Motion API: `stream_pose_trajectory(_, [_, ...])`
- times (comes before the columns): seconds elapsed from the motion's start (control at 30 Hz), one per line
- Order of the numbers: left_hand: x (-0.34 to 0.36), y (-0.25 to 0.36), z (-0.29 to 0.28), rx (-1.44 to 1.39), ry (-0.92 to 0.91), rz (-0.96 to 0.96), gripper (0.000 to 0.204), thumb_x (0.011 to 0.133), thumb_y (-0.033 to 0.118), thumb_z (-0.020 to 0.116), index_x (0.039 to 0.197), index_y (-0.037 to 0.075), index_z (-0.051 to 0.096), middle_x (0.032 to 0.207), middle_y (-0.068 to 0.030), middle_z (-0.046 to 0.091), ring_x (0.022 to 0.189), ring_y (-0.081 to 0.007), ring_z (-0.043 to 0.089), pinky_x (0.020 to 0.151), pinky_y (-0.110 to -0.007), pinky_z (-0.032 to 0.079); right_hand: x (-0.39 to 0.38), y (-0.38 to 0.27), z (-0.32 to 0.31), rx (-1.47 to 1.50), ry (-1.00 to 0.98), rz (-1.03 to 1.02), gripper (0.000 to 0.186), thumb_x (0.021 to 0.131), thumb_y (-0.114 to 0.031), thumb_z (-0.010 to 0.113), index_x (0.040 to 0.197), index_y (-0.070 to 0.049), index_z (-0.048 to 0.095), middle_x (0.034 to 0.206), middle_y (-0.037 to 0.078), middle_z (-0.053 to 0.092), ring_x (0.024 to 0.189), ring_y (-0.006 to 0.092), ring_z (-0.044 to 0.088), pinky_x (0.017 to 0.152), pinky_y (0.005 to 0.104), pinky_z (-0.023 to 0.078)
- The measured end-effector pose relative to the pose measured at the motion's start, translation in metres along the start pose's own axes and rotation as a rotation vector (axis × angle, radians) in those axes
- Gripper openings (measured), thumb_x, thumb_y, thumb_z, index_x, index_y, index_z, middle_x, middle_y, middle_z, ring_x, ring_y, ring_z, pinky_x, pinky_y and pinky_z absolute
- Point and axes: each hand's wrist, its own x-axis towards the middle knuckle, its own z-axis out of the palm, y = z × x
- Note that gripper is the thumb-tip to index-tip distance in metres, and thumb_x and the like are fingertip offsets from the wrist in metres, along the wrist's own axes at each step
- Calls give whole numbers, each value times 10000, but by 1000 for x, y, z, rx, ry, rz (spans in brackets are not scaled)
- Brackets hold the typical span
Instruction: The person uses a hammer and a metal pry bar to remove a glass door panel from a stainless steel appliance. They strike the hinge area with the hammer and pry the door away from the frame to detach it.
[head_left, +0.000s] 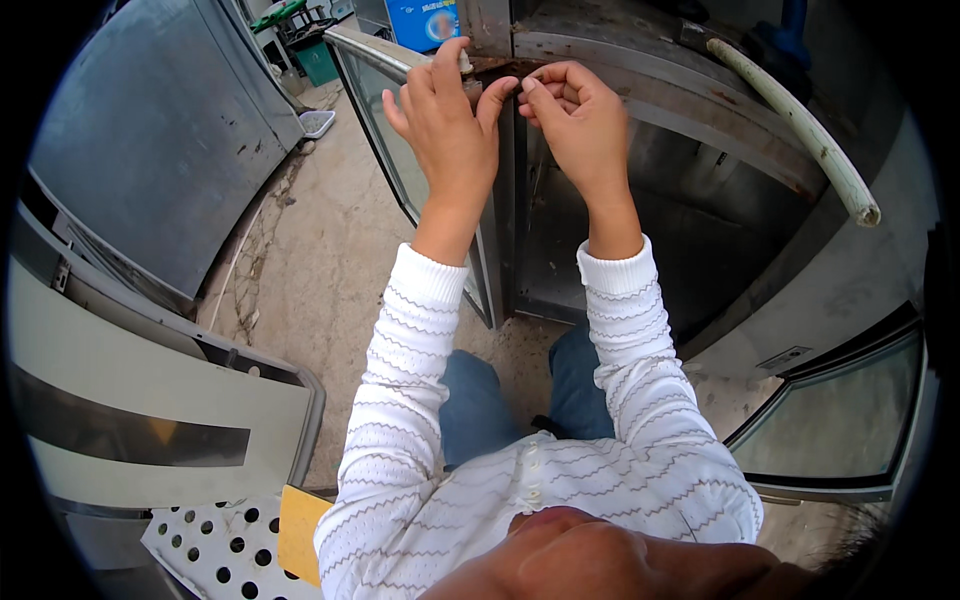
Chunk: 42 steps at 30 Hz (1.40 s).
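In front of me stands a metal cabinet [655, 95] with a dark, open interior. Its glass door [366, 110] is swung out to the left. At the door's top corner, beside a rusty brown patch on the frame, my left hand [447, 125] is raised with fingers apart and thumb stretched toward the right. Just right of that thumb, almost touching it, my right hand [578, 120] is closed in a pinch. Whatever its fingertips hold, if anything, is too small to make out.
A pale, worn tube [800, 130] lies across the cabinet top, near a blue object [794, 25]. Large grey metal units [150, 140] stand left. A second glass door [840, 415] is at right. Lower left are a perforated white panel [205, 545] and a yellow piece [300, 530].
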Motion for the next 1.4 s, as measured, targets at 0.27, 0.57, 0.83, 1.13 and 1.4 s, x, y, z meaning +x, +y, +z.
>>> stream_pose_trajectory(0.27, [1, -6, -9, -108, -94, 35, 656, 791, 413, 758, 1336, 179, 477, 994, -57, 511, 982, -282, 523, 1039, -634, 239, -15, -1, -2, 30, 31, -10, 144, 966, -105, 574, 990, 36, 553, 839, 107, 690, 755, 121, 678, 664, 240, 554])
stream_pose_trajectory(0.57, [3, -6, -15, -139, -128, 55, 593, 829, 313, 736, 1346, 181, 478, 1025, -65, 543, 1016, -276, 550, 1041, -634, 237, -7, 4, -2, 188, 31, -24, 163, 988, -121, 549, 997, 39, 518, 883, 159, 698, 776, 164, 695, 678, 250, 573])
stream_pose_trajectory(0.83, [2, -8, -15, -88, -102, 68, 549, 867, 331, 699, 1347, 165, 490, 1013, -70, 571, 990, -262, 542, 980, -496, 286, -7, 9, 5, 327, 66, 58, 186, 986, -130, 557, 1002, 47, 504, 890, 174, 696, 789, 186, 703, 682, 254, 580])
stream_pose_trajectory(1.13, [2, -4, -14, -147, -104, 6, 511, 863, 288, 708, 1322, 183, 510, 1016, -61, 546, 1020, -268, 554, 1057, -619, 221, -14, 11, 14, 399, 171, 129, 184, 965, -131, 601, 974, 36, 527, 884, 164, 700, 779, 176, 705, 676, 247, 579])
stream_pose_trajectory(1.4, [3, 1, -14, -120, -69, 8, 484, 863, 307, 706, 1295, 177, 532, 1013, -56, 557, 1010, -261, 558, 1050, -608, 240, -10, 19, 11, 367, 177, 45, 163, 950, -105, 619, 961, 35, 535, 859, 146, 700, 771, 160, 701, 672, 239, 578])
